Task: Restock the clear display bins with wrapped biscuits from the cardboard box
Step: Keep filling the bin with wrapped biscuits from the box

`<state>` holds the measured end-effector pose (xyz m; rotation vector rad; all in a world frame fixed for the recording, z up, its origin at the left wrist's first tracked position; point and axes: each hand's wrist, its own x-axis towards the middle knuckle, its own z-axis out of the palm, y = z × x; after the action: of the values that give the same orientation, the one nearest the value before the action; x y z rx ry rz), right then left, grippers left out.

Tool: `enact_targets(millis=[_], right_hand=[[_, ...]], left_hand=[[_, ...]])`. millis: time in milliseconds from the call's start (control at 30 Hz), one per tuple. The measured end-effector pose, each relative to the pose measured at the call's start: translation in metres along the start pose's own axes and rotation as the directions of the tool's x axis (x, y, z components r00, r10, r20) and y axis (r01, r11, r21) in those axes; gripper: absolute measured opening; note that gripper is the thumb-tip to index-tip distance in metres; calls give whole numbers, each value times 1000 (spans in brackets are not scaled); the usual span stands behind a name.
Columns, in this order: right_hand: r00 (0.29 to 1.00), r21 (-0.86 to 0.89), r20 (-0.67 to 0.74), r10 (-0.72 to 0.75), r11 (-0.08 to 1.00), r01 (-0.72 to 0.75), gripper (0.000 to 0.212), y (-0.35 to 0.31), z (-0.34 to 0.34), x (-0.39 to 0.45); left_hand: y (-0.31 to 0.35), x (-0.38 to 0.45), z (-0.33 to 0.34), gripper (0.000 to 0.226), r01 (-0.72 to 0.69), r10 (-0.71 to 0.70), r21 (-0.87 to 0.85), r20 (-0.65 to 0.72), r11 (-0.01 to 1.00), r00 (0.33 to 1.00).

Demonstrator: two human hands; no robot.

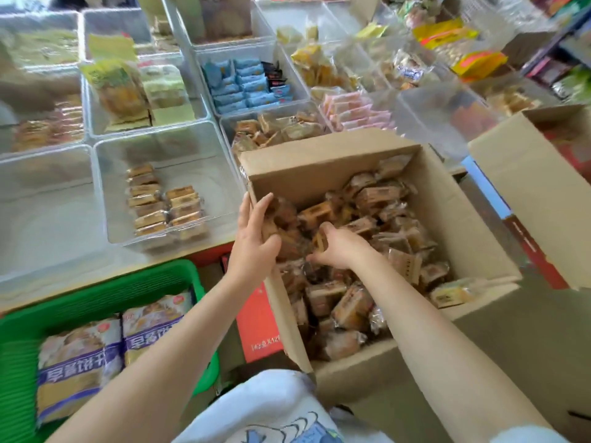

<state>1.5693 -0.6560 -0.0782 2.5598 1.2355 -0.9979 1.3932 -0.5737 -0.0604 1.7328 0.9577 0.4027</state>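
wrapped biscuits [351, 228] | in cardboard box [319, 161] | right hand [339, 247] grip pinches one | left hand [256, 238] grip flat, fingers straight

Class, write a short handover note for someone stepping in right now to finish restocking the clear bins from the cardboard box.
Left hand: fingers straight, steadying a stack of wrapped biscuits at the left wall of the cardboard box.
Right hand: inside the box, fingers curled round a biscuit.
Clear bin left of the box: two short rows of biscuits, mostly bare floor.
Done: a few biscuits placed.
Left: the box is still well filled; keep moving handfuls into the bin.
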Motion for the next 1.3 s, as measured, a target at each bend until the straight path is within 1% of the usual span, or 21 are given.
enact_targets(millis=[67, 100, 167, 233, 267, 300, 367, 400, 433, 500, 600, 633, 700, 800, 833, 900, 1000, 1033, 1100, 1167, 1300], right_hand=[[999, -56, -12, 33, 998, -33, 93, -2, 6, 6], [999, -23, -11, 38, 999, -38, 91, -1, 7, 8], [999, 134, -24, 38, 990, -35, 81, 4, 3, 8], [996, 347, -82, 45, 938, -14, 62, 13, -6, 3], [993, 481, -102, 59, 877, -2, 52, 16, -11, 0], [992, 636, -105, 68, 772, 14, 41, 18, -18, -5], [997, 899, -75, -11, 431, 73, 25, 15, -32, -18], [993, 954, -89, -83, 281, 109, 24, 11, -40, -25], [983, 973, -112, -147, 185, 138, 24, 7, -47, -30], [954, 973, -151, -259, 132, 190, 27, -10, -59, -40], [908, 946, -170, -383, 195, 260, 32, -45, -70, -46], [899, 924, -176, -400, 247, 291, 34, -58, -73, -46], [882, 824, -212, -420, 409, 393, 33, -83, -79, -41], [819, 489, -303, -487, 658, 572, 30, -125, -86, -27], [785, 348, -330, -524, 706, 617, 32, -140, -87, -18], [737, 133, -336, -586, 746, 653, 34, -173, -85, 5], [749, -27, -336, -571, 801, 598, 32, -221, -77, 53], [754, -77, -359, -549, 823, 563, 30, -235, -74, 72], [760, -168, -400, -512, 856, 488, 28, -259, -71, 109], [784, -256, -395, -479, 877, 406, 26, -280, -67, 145], [809, -485, -312, -497, 816, 314, 27, -313, -46, 211]], left_hand=[[-2, -3, -2, 69, -2, 2, 11, -1, 1000, 1000], [-3, -4, -2, 68, -1, 1, 16, -2, 1000, 1000], [-4, -7, -1, 67, -3, 3, 28, -8, 1000, 1000], [-5, -7, -2, 66, -14, 14, 47, -7, 999, 1000], [-5, -7, -3, 65, -10, 10, 58, 4, 998, 1000], [-5, -6, -5, 63, 3, -4, 71, 12, 997, 1000], [-3, -5, -11, 47, 36, -35, 88, -14, 995, 999], [1, -5, -16, 38, 37, -34, 66, -53, 997, 998], [7, -5, -22, 34, 20, -18, 17, -97, 1000, 995], [25, -5, -37, 33, -16, 3, -108, -120, 994, 993], [44, 1, -65, 49, 4, 4, -272, 29, 962, 1000], [45, 5, -75, 50, 5, 9, -277, 47, 961, 999], [39, 13, -97, 36, -5, 4, -225, -5, 974, 1000], [12, 28, -134, 29, -110, 104, -52, -101, 993, 989], [0, 34, -146, 30, -170, 170, 5, -110, 985, 979], [-27, 48, -165, 31, -238, 246, 69, -146, 969, 958], [-74, 72, -191, 42, -182, 200, 87, -269, 979, 942], [-94, 82, -200, 50, -115, 147, 122, -309, 986, 940], [-135, 98, -216, 66, 98, -2, 250, -358, 963, 934], [-171, 107, -227, 73, 251, -115, 374, -348, 893, 930], [-217, 109, -223, 77, 281, -159, 549, -260, 787, 953]])
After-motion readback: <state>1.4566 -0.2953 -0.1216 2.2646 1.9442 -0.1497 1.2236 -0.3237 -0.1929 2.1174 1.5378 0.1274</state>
